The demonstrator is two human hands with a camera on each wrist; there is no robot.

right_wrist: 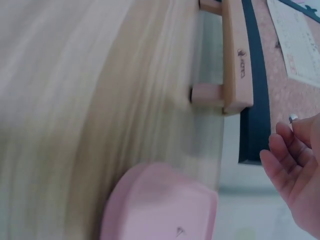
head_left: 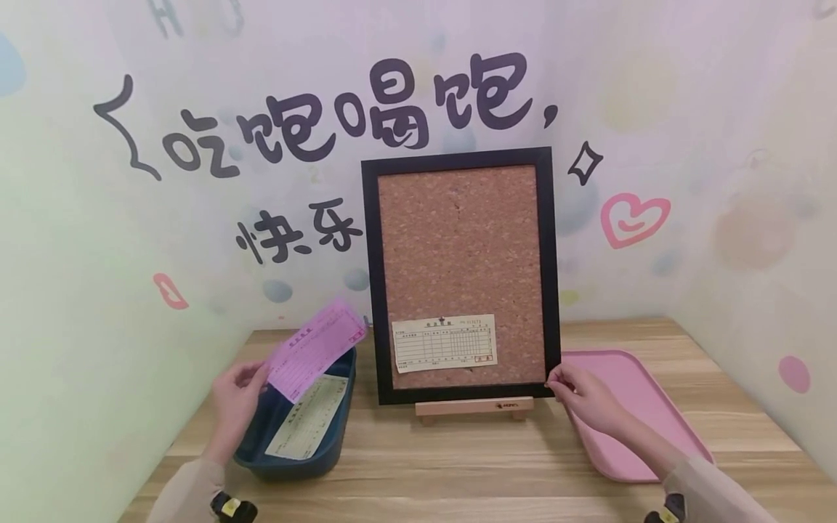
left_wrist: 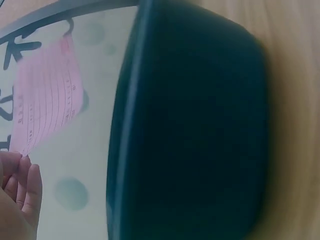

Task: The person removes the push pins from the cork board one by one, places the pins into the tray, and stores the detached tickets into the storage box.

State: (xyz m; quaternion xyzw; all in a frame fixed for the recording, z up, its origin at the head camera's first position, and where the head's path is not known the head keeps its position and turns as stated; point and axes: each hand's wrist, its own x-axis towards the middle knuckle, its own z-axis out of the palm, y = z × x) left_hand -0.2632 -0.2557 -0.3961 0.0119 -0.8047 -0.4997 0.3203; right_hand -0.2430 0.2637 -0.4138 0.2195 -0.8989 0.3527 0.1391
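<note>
My left hand (head_left: 237, 396) pinches a pink receipt slip (head_left: 317, 349) by its lower corner, holding it above a dark blue bin (head_left: 340, 425). Inside the bin lies a pale green slip (head_left: 306, 425). Between the thumb and fingertips of my right hand (right_wrist: 295, 165) is a small silver pushpin (right_wrist: 293, 117). That hand is at the lower right corner of a black-framed cork board (head_left: 464, 247). A cream receipt slip (head_left: 445, 343) hangs on the board's lower left, with a dark pin (head_left: 441, 319) at its top edge.
A wooden easel stand (head_left: 474, 408) supports the board on the wood-grain table (head_left: 458, 479). To the right, a pink tray (head_left: 628, 378) lies partly under my right arm, with a small dark pin (right_wrist: 180, 231) in it. Behind stands a wall (head_left: 654, 109) with printed lettering.
</note>
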